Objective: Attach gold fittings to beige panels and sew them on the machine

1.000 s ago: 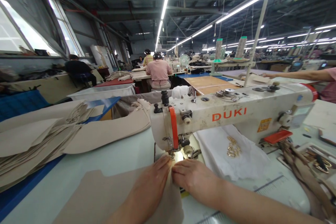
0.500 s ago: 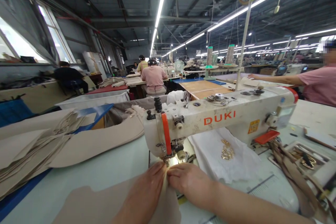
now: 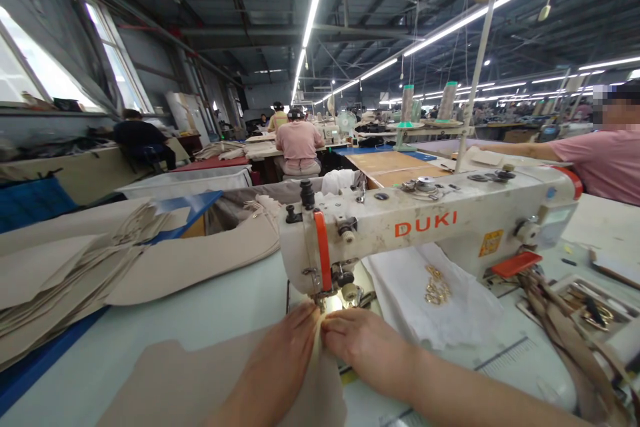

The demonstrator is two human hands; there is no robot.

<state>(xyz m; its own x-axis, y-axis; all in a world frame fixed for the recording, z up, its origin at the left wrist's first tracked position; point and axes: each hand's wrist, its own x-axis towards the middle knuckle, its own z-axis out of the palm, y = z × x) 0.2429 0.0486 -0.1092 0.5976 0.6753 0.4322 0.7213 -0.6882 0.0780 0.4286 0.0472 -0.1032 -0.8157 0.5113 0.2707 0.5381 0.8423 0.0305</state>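
Note:
A white sewing machine [image 3: 430,220] lettered DUKI stands before me, its lamp lighting the needle area [image 3: 327,303]. Beneath the needle lies the edge of a beige fabric panel [image 3: 175,380], which spreads over the table to the lower left. My left hand [image 3: 287,350] grips this panel just left of the needle, fingers closed together. On the other side, my right hand [image 3: 367,340] pinches the same edge with curled fingers. Both sets of fingertips nearly meet by the presser foot, and the fabric between them is partly hidden.
Stacked beige panels [image 3: 195,260] lie at left. Gold metal rings [image 3: 437,285] rest on a white cloth [image 3: 400,293] behind the machine arm. At right are brown straps [image 3: 565,340] and a hardware tray [image 3: 583,300]. A person in pink [image 3: 603,153] reaches across a neighbouring table.
The whole view has shifted slightly, so the scene sits a little further right. Both hands keep their places on the fabric by the needle.

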